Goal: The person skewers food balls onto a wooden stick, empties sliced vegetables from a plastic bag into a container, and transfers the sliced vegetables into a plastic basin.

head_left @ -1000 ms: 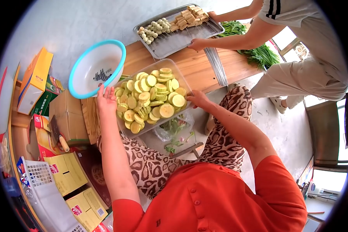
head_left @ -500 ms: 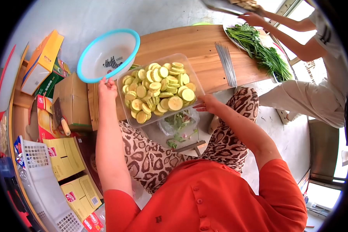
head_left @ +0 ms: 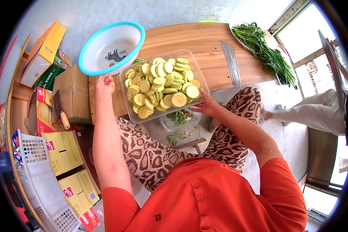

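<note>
My left hand [head_left: 105, 84] is closed at the near edge of a white basin [head_left: 124, 41] with a blue rim, fingers on that rim. The basin tilts toward me, and a dark zebra-like print shows inside. With my right hand [head_left: 207, 105] I grip the near right corner of a clear plastic container [head_left: 138, 118]. Many round slices of zucchini [head_left: 158, 82] fill it in a loose heap. The container lies partly over the near edge of the wooden table [head_left: 174, 36], above my lap.
Metal skewers [head_left: 231, 63] lie on the table, left of a plate of leafy greens [head_left: 263, 50]. Cardboard boxes [head_left: 71, 94], a knife with a wooden handle [head_left: 65, 120] and a white plastic basket [head_left: 46, 174] are at left. A bag of trimmings [head_left: 178, 119] sits below. Another person's leg [head_left: 309, 112] is at right.
The other person has moved right, away from the table, carrying a tray. The container and basin sit slightly higher and further right in view; both my hands keep their places on them.
</note>
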Action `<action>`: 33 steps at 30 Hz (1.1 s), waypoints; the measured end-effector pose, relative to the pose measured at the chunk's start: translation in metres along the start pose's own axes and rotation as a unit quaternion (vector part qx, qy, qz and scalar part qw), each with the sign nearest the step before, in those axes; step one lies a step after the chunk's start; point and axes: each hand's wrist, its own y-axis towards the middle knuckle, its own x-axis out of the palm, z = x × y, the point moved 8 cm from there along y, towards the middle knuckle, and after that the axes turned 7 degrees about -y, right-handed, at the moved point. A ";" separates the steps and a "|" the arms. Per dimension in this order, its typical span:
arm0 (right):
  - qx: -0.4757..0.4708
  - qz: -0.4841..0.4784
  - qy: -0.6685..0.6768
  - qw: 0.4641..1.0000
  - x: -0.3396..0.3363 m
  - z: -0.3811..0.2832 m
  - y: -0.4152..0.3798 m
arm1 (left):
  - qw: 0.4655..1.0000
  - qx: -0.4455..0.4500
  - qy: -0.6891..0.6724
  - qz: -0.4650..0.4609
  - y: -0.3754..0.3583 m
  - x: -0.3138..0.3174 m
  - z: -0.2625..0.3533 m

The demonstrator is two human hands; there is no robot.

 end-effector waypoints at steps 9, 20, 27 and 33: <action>0.013 -0.018 -0.029 0.999 -0.002 0.002 0.005 | 0.990 -0.020 0.133 -0.037 -0.008 -0.037 0.031; 0.003 -0.014 -0.132 0.991 -0.006 -0.004 -0.002 | 0.975 0.129 -0.011 0.181 -0.032 -0.109 0.058; -0.015 -0.018 -0.163 0.986 -0.009 -0.006 -0.004 | 0.946 0.196 -0.149 0.210 -0.054 -0.161 0.082; -0.031 -0.025 -0.173 0.984 -0.010 -0.015 -0.011 | 0.945 0.201 -0.241 0.092 -0.059 -0.163 0.089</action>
